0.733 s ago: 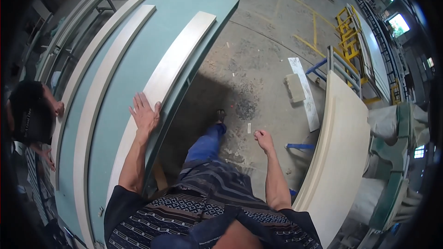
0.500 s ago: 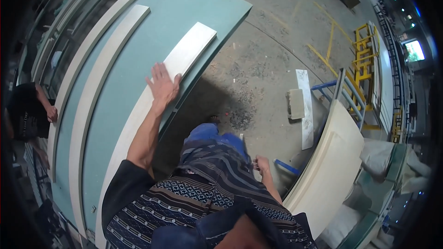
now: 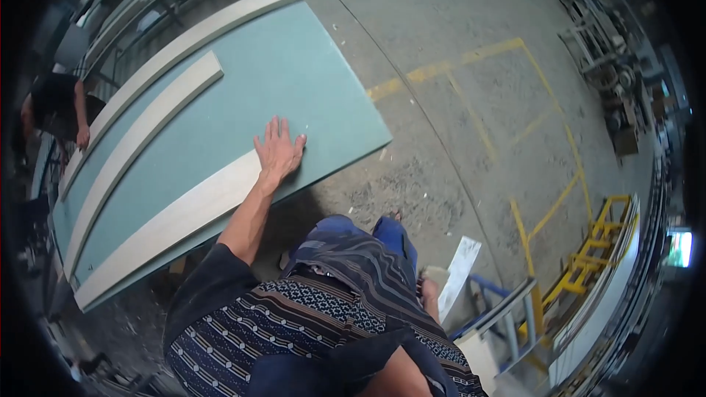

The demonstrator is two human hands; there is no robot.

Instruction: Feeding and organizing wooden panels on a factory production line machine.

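My left hand point(image 3: 279, 153) lies open with fingers spread, at the right end of the nearest pale strip point(image 3: 187, 202). That strip runs along the near edge of a wide, light-green panel point(image 3: 294, 81). Two more pale curved strips lie on the panel, a shorter middle strip point(image 3: 147, 114) and a long far strip point(image 3: 191, 37). My right hand point(image 3: 429, 289) hangs low beside my body, over the floor. Its fingers are partly hidden and blurred, and I cannot tell whether it holds anything.
Across the panel at the left, another person point(image 3: 62, 106) has a hand at the far strip. A white strip point(image 3: 460, 272) lies on the floor to my right, near a blue-grey metal frame point(image 3: 507, 309). Yellow racks point(image 3: 588, 250) stand farther right.
The view has turned, so the panel appears swung round. My left hand has shifted along the near strip to its end. The cream board at my right has mostly left the view.
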